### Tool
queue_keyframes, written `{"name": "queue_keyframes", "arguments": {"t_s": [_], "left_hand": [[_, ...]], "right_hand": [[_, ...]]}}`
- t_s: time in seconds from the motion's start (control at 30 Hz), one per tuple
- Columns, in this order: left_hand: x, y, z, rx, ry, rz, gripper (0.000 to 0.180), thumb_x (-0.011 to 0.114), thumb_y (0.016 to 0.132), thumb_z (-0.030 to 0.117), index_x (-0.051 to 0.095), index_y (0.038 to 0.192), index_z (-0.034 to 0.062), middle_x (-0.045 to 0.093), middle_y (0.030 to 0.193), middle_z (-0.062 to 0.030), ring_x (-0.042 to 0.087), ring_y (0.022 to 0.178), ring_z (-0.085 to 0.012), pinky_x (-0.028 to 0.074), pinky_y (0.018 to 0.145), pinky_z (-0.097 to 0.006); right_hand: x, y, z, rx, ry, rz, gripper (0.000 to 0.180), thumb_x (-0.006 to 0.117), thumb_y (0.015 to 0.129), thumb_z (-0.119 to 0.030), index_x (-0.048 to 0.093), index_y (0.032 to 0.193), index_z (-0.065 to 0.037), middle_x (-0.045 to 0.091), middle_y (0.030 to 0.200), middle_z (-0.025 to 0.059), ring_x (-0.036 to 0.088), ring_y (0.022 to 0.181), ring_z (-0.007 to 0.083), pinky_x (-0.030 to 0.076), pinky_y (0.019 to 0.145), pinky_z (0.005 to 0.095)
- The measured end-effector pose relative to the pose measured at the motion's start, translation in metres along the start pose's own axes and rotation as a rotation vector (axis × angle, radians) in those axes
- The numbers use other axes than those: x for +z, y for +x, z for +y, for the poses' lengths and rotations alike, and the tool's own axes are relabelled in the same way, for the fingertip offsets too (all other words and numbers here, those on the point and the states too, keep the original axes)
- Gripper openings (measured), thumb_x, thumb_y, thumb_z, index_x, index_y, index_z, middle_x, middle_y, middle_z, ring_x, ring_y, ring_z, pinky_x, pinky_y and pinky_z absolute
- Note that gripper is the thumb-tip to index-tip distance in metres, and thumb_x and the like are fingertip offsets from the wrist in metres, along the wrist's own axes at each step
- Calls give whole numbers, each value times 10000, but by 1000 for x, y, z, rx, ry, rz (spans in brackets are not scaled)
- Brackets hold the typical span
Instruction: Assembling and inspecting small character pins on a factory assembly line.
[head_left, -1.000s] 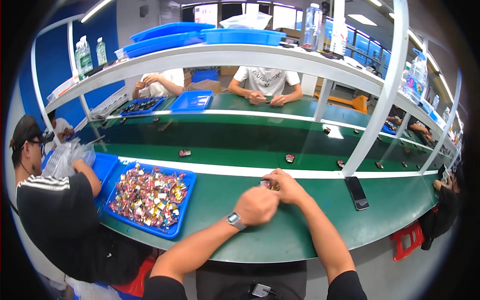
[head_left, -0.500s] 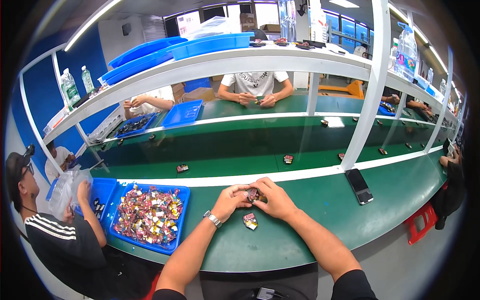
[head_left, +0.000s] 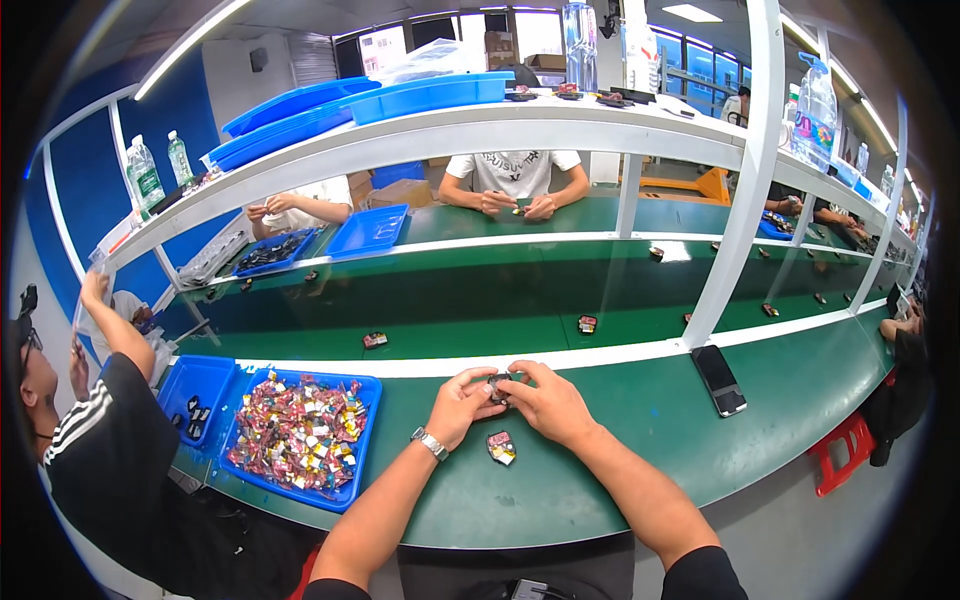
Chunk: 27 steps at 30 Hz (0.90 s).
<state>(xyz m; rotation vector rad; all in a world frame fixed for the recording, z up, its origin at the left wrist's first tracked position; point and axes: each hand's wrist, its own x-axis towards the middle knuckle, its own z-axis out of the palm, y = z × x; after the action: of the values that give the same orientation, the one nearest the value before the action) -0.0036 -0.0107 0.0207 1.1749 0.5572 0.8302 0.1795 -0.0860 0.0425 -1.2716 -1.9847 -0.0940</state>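
Note:
In front of me, both hands meet over a small dark casing (head_left: 499,388), partly hidden by the fingers. My left hand (head_left: 461,408), with a metal-band watch at its wrist, grips the casing's left side, fingers closed. From the right, my right hand (head_left: 552,404) pinches the same casing with thumb and fingertips. Just nearer to me on the green bench lies a small dark piece (head_left: 501,448) with red, white and yellow parts, touched by neither hand. To the left stands a blue tray (head_left: 374,410) heaped with small wrapped-looking pink, yellow and white pieces (head_left: 297,432).
A smaller blue tray (head_left: 218,385) holds several black parts. A phone (head_left: 719,380) lies right of my hands. Beyond a white rail, small pieces (head_left: 587,324) sit on a green belt (head_left: 480,325). A white post (head_left: 742,170) supports the overhead shelf. A co-worker (head_left: 110,440) sits at left.
My fingers have shifted slightly on the casing, whose darker side now shows. Pieces on the belt have moved a little rightward. The co-worker at left has raised an arm, lifting a clear plastic bag.

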Motion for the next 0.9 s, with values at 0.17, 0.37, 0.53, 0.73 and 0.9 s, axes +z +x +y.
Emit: {"name": "queue_keyframes", "arguments": {"t_s": [0.17,0.37,0.53,0.73,0.9], "left_hand": [[4,2,-2,-30,62,-18,304,503,976,38,502,1276,-13,639,1135,-142,651,1031,-211,577,906,-355],[6,2,-4,-25,104,-28,309,487,972,14,498,1280,-16,628,1173,-144,646,1040,-202,573,910,-333],[-2,3,-1,-49,89,-108,377,543,923,-42,483,1294,-18,609,1202,-143,633,1058,-194,563,925,-334],[1,2,-1,-28,112,-198,455,597,876,-61,463,1308,-14,580,1230,-144,623,1073,-199,550,941,-348],[1,1,-1,-55,100,-191,407,538,908,-61,468,1304,-2,581,1229,-134,624,1068,-193,551,944,-344]], "right_hand": [[3,0,7,-14,-16,-23,231,719,778,-71,648,993,-115,542,1196,88,599,1005,272,533,810,377],[3,0,12,-43,12,-112,186,726,771,-76,659,942,-105,537,1215,85,550,1108,277,505,889,394],[4,-2,10,103,127,-107,112,716,806,-107,707,917,-118,547,1238,61,530,1156,262,491,926,373],[4,-2,10,165,209,-97,87,701,812,-125,715,896,-104,556,1241,69,526,1168,264,464,967,372],[2,-4,11,146,246,-126,104,690,814,-120,714,910,-91,554,1250,77,505,1196,270,450,988,384]]}}
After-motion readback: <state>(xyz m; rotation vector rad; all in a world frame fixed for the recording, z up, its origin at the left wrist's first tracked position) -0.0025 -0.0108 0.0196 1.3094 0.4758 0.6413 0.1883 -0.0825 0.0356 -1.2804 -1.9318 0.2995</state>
